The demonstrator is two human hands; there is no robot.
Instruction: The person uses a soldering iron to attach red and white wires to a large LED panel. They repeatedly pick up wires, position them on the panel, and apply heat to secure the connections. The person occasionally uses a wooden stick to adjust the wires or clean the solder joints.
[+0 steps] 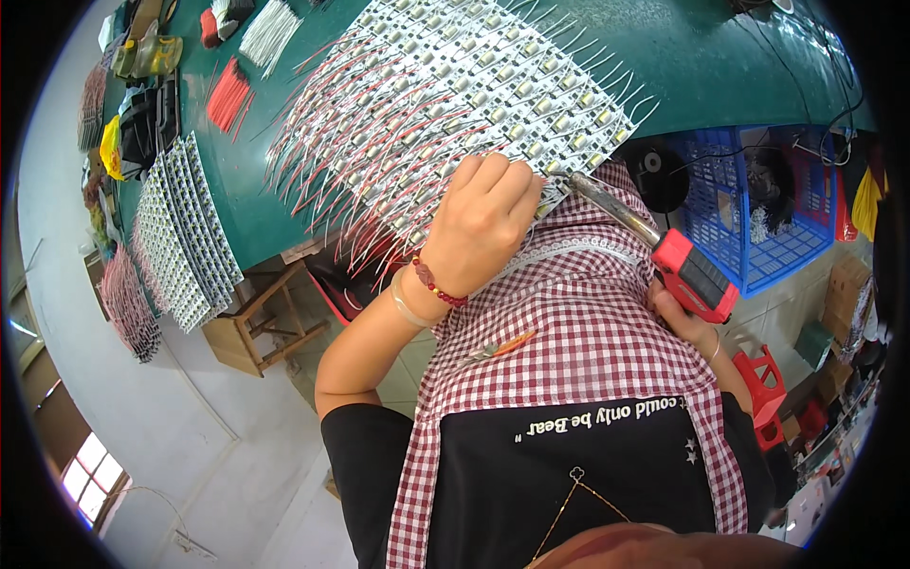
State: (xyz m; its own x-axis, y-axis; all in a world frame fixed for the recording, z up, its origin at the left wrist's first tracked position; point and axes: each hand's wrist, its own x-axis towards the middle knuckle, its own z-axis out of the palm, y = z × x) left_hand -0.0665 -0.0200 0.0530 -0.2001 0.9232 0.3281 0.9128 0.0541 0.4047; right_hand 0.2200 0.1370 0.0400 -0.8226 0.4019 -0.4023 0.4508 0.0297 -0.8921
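Observation:
A large panel of white circuit boards (455,90) lies over the front edge of the green table, with rows of components and many red and white wires sticking out of it. My left hand (483,223) is closed at the panel's near edge, fingers pinched and turned away, so what they hold is hidden. In my right hand (671,308) is a soldering iron (700,275) with a red and black handle. Its metal barrel reaches up and left, the tip at the panel's near edge close beside my left fingers.
On the green table (664,57) lie bundles of red wires (229,97) and white wires (270,36). More wired boards (185,237) hang over its left side, above a wooden stool (256,322). Blue crates (749,218) stand at the right, with a red stool (758,384) nearer.

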